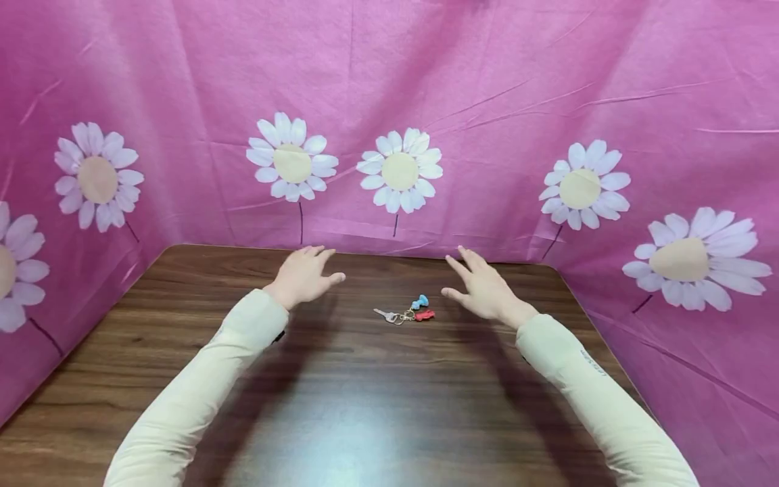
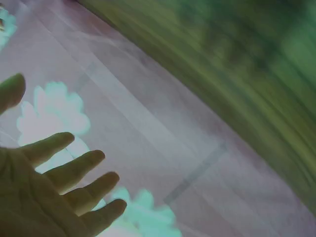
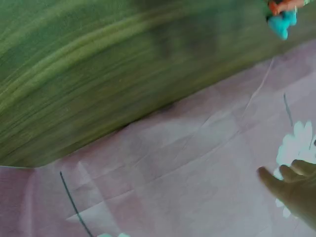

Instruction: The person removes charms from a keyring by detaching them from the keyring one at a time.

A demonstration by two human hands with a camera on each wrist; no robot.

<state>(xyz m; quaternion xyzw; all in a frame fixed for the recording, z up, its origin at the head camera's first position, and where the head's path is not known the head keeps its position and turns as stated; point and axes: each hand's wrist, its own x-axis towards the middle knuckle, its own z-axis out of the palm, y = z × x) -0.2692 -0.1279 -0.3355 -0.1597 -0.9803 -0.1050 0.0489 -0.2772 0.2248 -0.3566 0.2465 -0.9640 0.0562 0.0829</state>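
Note:
A key [image 1: 386, 315] lies on the wooden table, joined by metal rings [image 1: 404, 316] to a small blue charm [image 1: 420, 302] and a red charm [image 1: 425, 315]. To the left of this keychain my left hand [image 1: 304, 276] hovers over the table with its fingers extended. On the other side, my right hand [image 1: 483, 287] is held above the table, fingers spread and nearest the red charm. Neither hand touches anything. The left wrist view shows the left palm [image 2: 34, 197] with nothing in it. In the right wrist view the blue charm [image 3: 282, 23] is at the top corner.
The brown wood-grain table [image 1: 341, 392] ends at a pink curtain [image 1: 389, 67] printed with white daisies, which stands behind it and along both sides. Both forearms, in pale sleeves [image 1: 195, 399], reach in from the near edge.

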